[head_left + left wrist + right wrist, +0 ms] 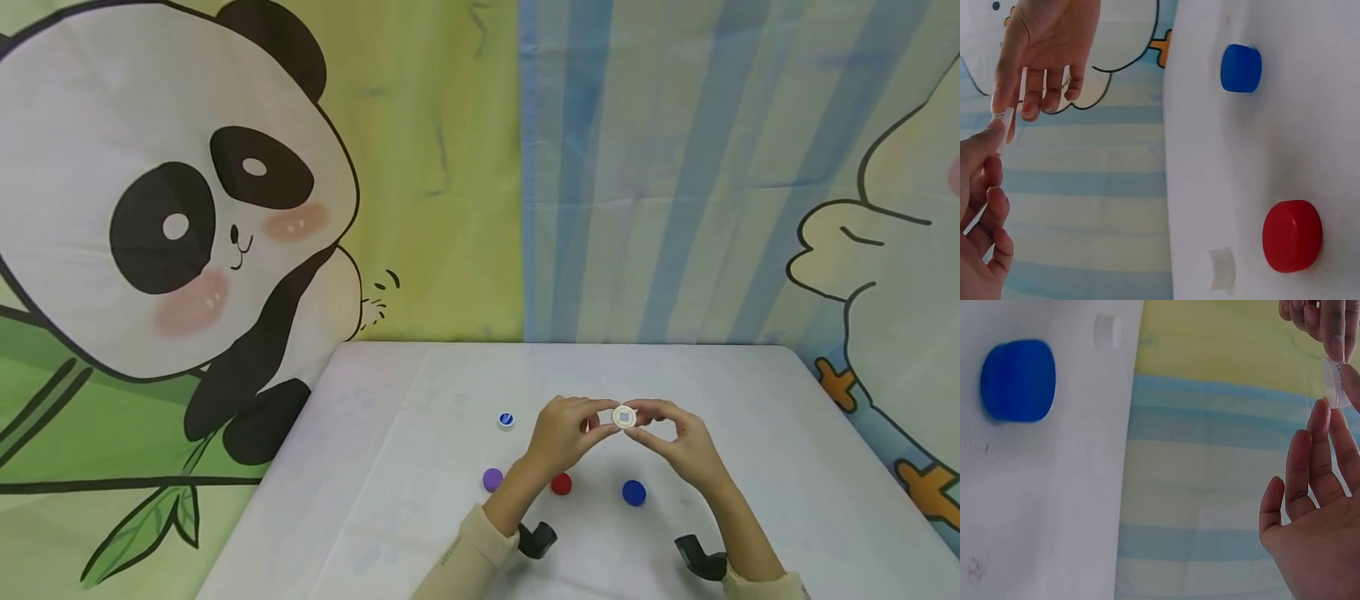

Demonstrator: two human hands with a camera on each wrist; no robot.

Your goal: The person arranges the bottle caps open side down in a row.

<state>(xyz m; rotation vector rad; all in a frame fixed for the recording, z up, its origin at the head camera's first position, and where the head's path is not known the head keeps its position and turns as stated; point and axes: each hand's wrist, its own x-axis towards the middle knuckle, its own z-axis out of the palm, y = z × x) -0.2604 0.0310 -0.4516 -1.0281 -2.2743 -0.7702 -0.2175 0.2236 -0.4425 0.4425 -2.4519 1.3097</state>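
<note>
Above the white table, both hands hold one white bottle cap between them. My left hand pinches its left edge with thumb and forefinger, and my right hand pinches the right edge the same way. A square, code-like print on a round face of the cap points toward the head camera. Seen side-on in the right wrist view, the cap shows small dark lettering on its rim. Below the hands lie a red cap and a blue cap.
A purple cap lies beside the left forearm. Farther back sits a white cap with a blue top. Black mounts jut from both wrists. Behind the white table hangs a printed curtain with a panda.
</note>
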